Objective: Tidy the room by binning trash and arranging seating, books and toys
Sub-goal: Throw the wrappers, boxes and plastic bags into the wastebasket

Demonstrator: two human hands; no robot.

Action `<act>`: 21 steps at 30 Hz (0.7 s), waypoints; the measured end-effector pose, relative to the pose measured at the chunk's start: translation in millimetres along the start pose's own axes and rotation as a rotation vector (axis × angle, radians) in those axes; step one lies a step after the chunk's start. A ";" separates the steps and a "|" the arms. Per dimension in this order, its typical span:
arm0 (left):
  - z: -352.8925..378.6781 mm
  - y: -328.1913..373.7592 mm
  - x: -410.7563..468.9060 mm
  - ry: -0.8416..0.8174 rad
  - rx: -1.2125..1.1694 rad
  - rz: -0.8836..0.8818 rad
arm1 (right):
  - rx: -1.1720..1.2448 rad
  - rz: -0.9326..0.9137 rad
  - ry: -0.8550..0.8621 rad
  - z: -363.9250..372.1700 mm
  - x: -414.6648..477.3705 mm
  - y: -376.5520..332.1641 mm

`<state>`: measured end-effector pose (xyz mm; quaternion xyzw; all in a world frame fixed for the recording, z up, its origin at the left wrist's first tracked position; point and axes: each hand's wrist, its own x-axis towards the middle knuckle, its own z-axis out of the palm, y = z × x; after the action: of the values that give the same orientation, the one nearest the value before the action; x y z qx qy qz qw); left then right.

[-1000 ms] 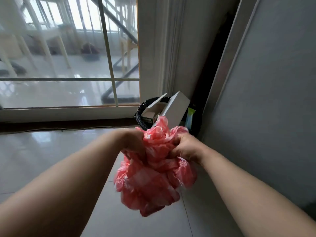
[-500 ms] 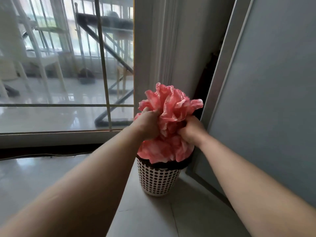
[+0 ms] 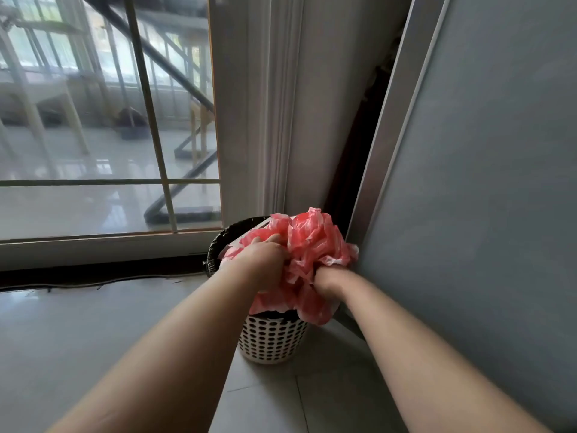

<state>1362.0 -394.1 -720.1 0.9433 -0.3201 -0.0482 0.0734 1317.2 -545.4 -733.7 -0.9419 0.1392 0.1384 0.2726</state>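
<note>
A crumpled red-and-white plastic bag (image 3: 315, 245) bulges out of the top of a white perforated waste bin (image 3: 271, 339) with a black liner, standing on the floor in the corner. My left hand (image 3: 265, 254) presses down on the left side of the bag, fingers closed into the plastic. My right hand (image 3: 326, 276) grips the bag's right side, mostly buried in it. Part of the bag hangs over the bin's front rim. What lies under the bag in the bin is hidden.
A grey panel (image 3: 484, 182) stands right against the bin on the right. Behind the bin are a white pillar (image 3: 281, 104) and a glass door (image 3: 109, 135) with a dark floor track. Pale floor tiles (image 3: 93, 323) spread to the left and front.
Both hands carried the bag up over the bin and then pushed it down into the bin's mouth. The cardboard boxes seen in the bin earlier are now covered by the bag.
</note>
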 end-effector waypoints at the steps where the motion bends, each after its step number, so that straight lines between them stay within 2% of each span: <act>1: 2.0 0.1 3.3 -0.033 0.005 -0.009 | 0.011 0.007 -0.024 0.9 4.5 1.5; 4: 7.1 0.3 4.9 -0.088 0.030 -0.021 | 0.008 0.014 -0.069 1.2 14.1 7.3; 6: 8.5 -1.1 0.9 -0.094 -0.020 -0.059 | 0.109 -0.030 0.014 -4.0 14.8 13.9; 8: 9.2 -2.7 -3.3 -0.083 -0.032 -0.070 | 0.309 -0.128 0.236 -15.0 9.6 16.9; 11: 8.9 -0.7 -10.3 -0.080 -0.054 -0.084 | 0.530 -0.132 0.646 -34.0 -8.3 8.0; 12: 7.0 1.5 -14.1 -0.092 -0.064 -0.087 | 0.579 -0.179 0.721 -37.3 -13.9 3.1; 13: 4.2 4.0 -17.0 -0.110 -0.064 -0.087 | 0.588 -0.257 0.719 -40.0 -20.2 -3.5; 15: -2.9 5.9 -22.3 -0.099 -0.080 -0.056 | 0.399 -0.343 0.485 -33.8 -24.9 -10.2; 17: -10.5 3.9 -27.1 0.029 -0.204 -0.062 | 0.061 -0.257 0.233 -17.3 -26.4 -9.0; 18: -13.6 0.5 -29.8 0.104 -0.273 -0.097 | -0.053 -0.201 0.179 -9.9 -24.6 -6.4; 21: -15.2 -10.8 -34.5 0.248 -0.326 -0.168 | -0.084 -0.116 0.086 -1.6 -24.2 -6.0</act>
<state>1343.3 -362.9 -705.4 0.9410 -0.2169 0.0112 0.2596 1297.3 -536.9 -721.4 -0.9641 0.0899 0.0873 0.2341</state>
